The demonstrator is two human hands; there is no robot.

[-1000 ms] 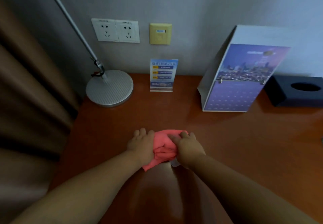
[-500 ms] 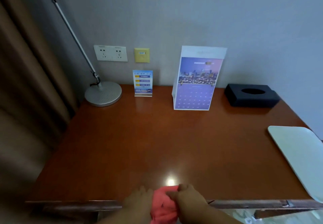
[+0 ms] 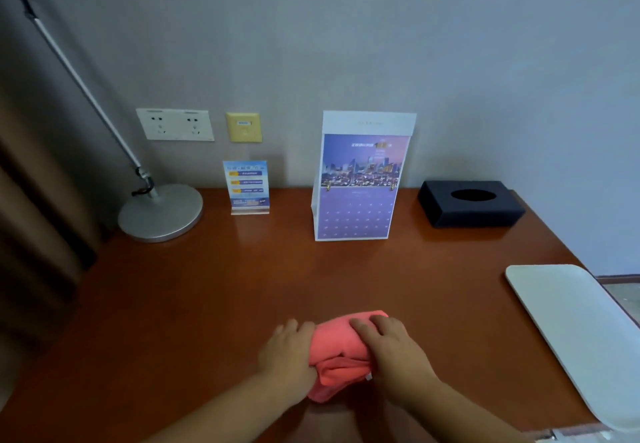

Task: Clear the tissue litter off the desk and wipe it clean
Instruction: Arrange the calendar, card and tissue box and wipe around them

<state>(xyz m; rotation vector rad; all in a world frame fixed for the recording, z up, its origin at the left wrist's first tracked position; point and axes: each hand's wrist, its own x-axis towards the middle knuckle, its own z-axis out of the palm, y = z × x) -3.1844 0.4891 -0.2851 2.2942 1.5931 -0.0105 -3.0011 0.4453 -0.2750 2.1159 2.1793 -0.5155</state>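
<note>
Coral cloth (image 3: pixel 341 342) lies crosswise between both grips, left hand (image 3: pixel 287 351) and right hand (image 3: pixel 393 352) each clasping an end; surface (image 3: pixel 242 287) stretches beyond.

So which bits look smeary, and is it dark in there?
Head view: the curtain at the left edge is blurred, the pink cloth and calendar look sharper; head view: light is dim and bluish, only a soft sheen on the desk, no hard glare.

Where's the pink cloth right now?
In the head view, the pink cloth sits on the desk near its front edge, just right of middle, held between the left hand and right hand.
</note>
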